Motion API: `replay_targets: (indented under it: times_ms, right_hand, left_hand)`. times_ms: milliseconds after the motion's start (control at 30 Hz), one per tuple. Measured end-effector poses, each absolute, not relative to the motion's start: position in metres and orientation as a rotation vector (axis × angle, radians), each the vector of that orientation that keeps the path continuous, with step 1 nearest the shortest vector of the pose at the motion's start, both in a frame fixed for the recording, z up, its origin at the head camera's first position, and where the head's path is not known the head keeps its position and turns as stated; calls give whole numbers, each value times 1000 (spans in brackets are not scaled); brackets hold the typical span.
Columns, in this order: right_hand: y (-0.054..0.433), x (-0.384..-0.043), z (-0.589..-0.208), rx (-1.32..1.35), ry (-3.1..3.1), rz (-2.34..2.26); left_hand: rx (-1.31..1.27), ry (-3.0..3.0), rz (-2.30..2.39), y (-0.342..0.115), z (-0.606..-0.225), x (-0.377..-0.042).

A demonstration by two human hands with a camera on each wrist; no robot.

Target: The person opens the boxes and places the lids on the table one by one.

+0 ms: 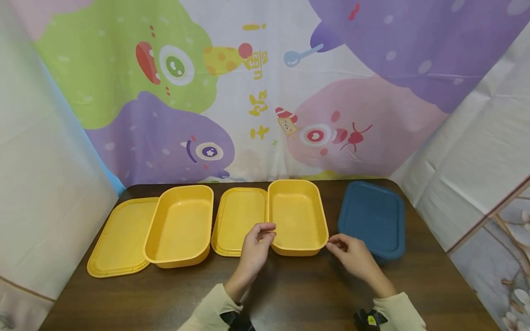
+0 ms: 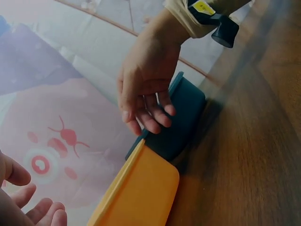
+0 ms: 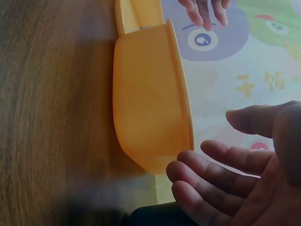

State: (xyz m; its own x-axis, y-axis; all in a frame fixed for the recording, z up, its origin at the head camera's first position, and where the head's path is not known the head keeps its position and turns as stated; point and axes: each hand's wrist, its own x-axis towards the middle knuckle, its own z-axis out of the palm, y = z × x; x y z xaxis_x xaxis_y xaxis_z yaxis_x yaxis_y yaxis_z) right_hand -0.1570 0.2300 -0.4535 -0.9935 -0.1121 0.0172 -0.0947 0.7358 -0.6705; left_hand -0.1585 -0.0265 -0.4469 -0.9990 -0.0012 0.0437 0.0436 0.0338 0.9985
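Observation:
A yellow rectangular container (image 1: 296,220), with no lid on it, stands on the table between my two hands. My left hand (image 1: 254,250) is at its near left side, fingers loosely bent and holding nothing. Beside its near right corner is my right hand (image 1: 354,257), fingers relaxed with nothing in them. In the right wrist view, the right hand's fingers (image 3: 225,160) hang loose near the container's side wall (image 3: 150,94); whether they touch it I cannot tell. A yellow lid (image 1: 242,218) lies flat on the container's left.
Further left stands a second yellow container (image 1: 180,225), overlapping the edge of a larger yellow lid (image 1: 122,236). A blue container with its lid on (image 1: 372,218) is at the right. Behind the dark wooden table (image 1: 306,294) hangs a cartoon-printed curtain (image 1: 256,161).

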Motion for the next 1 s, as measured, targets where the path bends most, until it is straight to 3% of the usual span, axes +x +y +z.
replay_targets:
  times_ms: [1000]
  right_hand:
    - [247, -153, -431, -247, 3083, -1099]
  left_hand:
    - [-239, -2208, -2150, 36, -431, -161]
